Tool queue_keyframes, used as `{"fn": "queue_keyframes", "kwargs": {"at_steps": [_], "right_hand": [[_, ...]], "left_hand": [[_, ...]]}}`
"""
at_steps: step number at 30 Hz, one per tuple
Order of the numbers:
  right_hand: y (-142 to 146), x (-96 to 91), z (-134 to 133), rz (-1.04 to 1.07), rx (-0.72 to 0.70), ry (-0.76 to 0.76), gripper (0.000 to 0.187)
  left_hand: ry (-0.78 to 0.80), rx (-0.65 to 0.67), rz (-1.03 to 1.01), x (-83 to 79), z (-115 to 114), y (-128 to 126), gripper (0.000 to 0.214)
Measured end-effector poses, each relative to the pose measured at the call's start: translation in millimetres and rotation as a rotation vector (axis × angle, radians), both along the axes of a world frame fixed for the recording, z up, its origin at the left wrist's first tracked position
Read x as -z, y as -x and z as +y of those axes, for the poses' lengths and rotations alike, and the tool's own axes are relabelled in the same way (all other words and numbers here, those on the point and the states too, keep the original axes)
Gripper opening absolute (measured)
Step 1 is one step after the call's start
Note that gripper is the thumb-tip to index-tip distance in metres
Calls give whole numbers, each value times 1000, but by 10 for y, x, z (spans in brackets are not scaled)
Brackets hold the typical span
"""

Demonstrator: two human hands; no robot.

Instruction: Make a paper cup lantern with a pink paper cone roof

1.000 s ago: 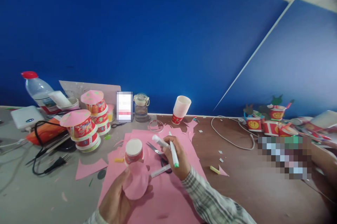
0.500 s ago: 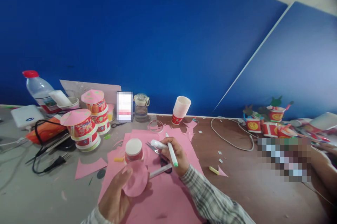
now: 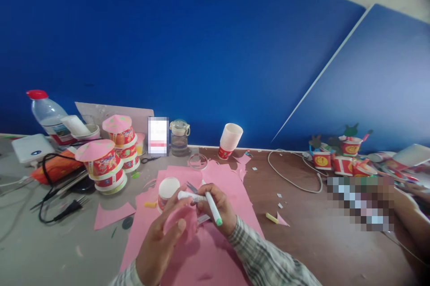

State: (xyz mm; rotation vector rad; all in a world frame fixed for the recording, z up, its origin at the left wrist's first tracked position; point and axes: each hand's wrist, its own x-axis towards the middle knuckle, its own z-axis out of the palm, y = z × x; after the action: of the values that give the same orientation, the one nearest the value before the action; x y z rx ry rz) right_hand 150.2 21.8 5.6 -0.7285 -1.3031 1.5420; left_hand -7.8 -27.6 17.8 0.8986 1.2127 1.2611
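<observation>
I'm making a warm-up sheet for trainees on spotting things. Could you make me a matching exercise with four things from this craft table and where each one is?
Things:
1) green-ended marker
2) black two-pin plug
3) pink paper piece
4) stack of paper cups

Places:
A) standing on the brown tabletop
B) held in the left hand
C) lying on the grey tabletop
D) held in the right hand

Right pairs: 1-D, 2-C, 3-B, 4-A
</observation>
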Motion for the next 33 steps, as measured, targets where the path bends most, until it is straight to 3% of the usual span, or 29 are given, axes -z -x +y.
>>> {"fn": "queue_keyframes", "kwargs": {"at_steps": [4,11,16,21,26,33], "right_hand": [[-30,-63,-16,-19,-21,19,26],[-40,-73,25,5,-20,64,29],[2,-39,-8,28,-24,90,30],[-23,-72,-41,-33,-88,36,23],[-34,-68,-33,-59,-183,84,19],[-10,-122,-108,-397,92,-59,16]], "left_hand": [[0,-46,-81,-63,-35,-23,46],[229,-158,-349,-207,-7,7,60],[267,-89,-373,-191,-36,-30,65],[149,53,-359,-147,-48,-38,67],[98,152,-368,-141,-59,-30,73],[132,179,-396,-137,-76,-49,80]]}}
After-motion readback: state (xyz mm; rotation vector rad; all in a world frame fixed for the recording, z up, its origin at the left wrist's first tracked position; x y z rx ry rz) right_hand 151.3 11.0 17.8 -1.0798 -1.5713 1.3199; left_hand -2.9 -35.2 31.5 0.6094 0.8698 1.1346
